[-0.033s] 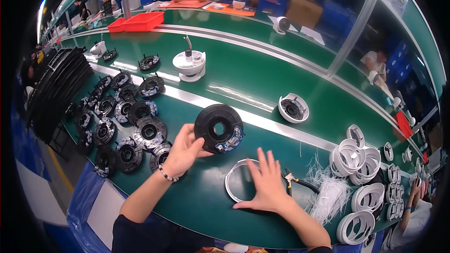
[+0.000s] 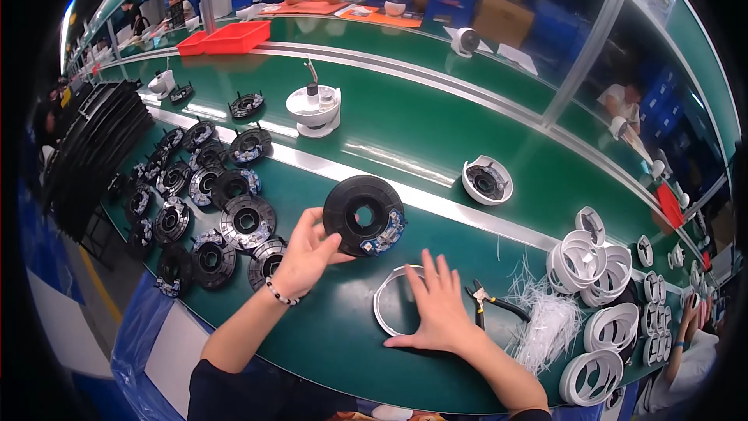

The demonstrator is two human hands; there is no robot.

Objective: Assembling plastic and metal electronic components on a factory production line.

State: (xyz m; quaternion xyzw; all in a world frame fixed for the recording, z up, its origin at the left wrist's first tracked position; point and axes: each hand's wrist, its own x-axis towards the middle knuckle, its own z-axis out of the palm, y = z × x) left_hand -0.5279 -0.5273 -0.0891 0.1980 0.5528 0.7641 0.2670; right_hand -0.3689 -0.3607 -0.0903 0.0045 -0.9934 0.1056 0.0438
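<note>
My left hand point(image 2: 309, 259) pinches a black round disc base point(image 2: 343, 210) by its left rim, holding it raised above the table. The disc has a hole in the middle and a blue circuit board point(image 2: 385, 237) at its lower right. A white ring point(image 2: 379, 306) lies on the green table below it. My right hand point(image 2: 441, 310) is spread over the ring's right side, fingers apart and thumb by its lower edge; whether it touches the ring I cannot tell. Yellow-and-black cutting pliers point(image 2: 481, 296) lie just right of that hand.
Several black discs with boards point(image 2: 248, 221) crowd the left. White cut ties point(image 2: 545, 335) lie in a heap beside several white ring housings point(image 2: 590, 378) at right. Beyond a metal strip stand a white housing with a disc point(image 2: 488, 180) and a white assembly point(image 2: 314, 111). Red trays point(image 2: 238, 36) are farther back.
My right hand has shifted very slightly left over the white ring. The left hand and the disc have hardly moved.
</note>
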